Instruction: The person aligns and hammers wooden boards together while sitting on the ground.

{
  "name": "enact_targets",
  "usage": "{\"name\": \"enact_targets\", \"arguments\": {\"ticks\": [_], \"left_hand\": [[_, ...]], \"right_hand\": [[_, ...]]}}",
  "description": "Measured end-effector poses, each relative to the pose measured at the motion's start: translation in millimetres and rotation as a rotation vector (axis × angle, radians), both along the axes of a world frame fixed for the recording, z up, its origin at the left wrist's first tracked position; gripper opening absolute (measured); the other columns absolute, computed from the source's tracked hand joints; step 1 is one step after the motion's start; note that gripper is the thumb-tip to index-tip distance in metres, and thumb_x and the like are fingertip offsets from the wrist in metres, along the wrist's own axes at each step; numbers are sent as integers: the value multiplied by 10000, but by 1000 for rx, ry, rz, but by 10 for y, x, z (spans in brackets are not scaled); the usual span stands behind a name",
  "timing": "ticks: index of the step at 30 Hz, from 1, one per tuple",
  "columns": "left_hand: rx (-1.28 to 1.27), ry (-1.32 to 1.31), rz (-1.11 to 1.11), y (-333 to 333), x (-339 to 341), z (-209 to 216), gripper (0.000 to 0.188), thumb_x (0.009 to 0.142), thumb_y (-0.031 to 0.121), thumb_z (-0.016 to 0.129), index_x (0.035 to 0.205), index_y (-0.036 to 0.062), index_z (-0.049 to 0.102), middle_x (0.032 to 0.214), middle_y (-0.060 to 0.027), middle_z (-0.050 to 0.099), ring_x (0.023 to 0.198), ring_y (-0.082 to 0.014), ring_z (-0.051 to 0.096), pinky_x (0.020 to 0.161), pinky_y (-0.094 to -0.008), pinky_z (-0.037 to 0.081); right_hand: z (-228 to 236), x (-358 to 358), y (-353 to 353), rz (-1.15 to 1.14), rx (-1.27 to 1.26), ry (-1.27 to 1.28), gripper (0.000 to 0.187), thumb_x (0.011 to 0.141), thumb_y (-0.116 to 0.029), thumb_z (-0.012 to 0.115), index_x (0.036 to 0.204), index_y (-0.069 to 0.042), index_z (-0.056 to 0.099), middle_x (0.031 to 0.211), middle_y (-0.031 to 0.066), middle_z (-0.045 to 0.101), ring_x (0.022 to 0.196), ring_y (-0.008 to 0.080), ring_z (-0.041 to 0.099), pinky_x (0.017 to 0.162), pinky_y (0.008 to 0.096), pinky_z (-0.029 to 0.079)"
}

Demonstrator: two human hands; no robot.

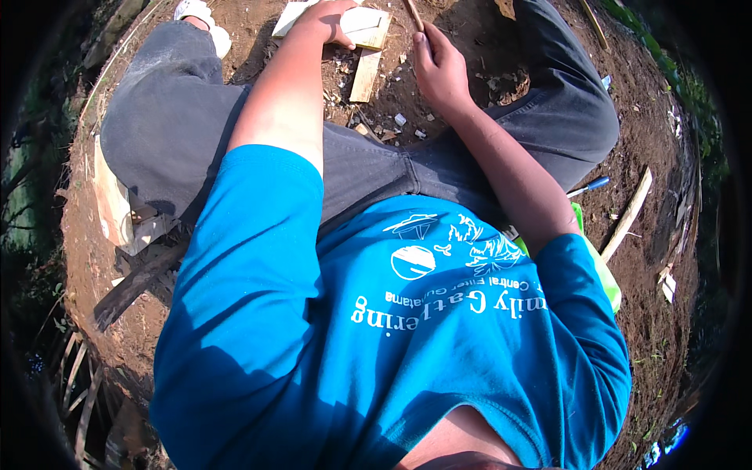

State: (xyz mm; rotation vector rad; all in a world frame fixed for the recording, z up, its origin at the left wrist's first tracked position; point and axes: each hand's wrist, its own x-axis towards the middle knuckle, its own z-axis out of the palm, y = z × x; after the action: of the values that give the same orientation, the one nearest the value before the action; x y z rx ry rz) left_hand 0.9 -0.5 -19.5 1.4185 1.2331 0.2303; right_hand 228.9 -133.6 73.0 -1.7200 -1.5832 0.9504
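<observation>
My left hand [323, 22] grips a pale wooden board [368, 30] at the top of the picture, its thumb along the near edge. The upper part of that hand is cut off by the frame. A narrower wood strip [366, 76] sticks out toward me from beneath the board. To the right, my right hand [442, 72] is closed round a thin brown wooden handle [414, 12]. The handle's far end runs out of the picture, so what it belongs to is hidden. A gap of bare soil lies between the two hands.
My bent legs in grey trousers [184, 110] frame the work spot. Pale wood chips [400, 120] litter the soil. A blue-handled tool [589, 186], a long stick [629, 215] and green cloth [607, 278] lie right; wood planks [112, 200] and a dark log [141, 283] lie left.
</observation>
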Motion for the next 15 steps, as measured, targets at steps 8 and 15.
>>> {"name": "enact_targets", "arguments": {"ticks": [8, 15], "left_hand": [[-485, -559, 791, 78, -19, -286, 298, 1009, 195, 601, 1125, -77, 637, 960, -178, 719, 852, -311, 721, 658, -492, 612], [247, 303, -150, -90, -175, 18, 467, 894, 244, 763, 1254, -28, 642, 1115, -188, 731, 1025, -315, 702, 798, -469, 621]], "right_hand": [[-299, -16, 123, 152, -99, -170, 306, 1100, -227, 513, 1319, -23, 578, 816, 45, 604, 757, 94, 565, 707, 289, 495], [206, -95, 252, -1, 266, 262, 253, 1093, -223, 537, 1206, -7, 607, 845, 70, 686, 720, 151, 629, 681, 318, 496]]}}
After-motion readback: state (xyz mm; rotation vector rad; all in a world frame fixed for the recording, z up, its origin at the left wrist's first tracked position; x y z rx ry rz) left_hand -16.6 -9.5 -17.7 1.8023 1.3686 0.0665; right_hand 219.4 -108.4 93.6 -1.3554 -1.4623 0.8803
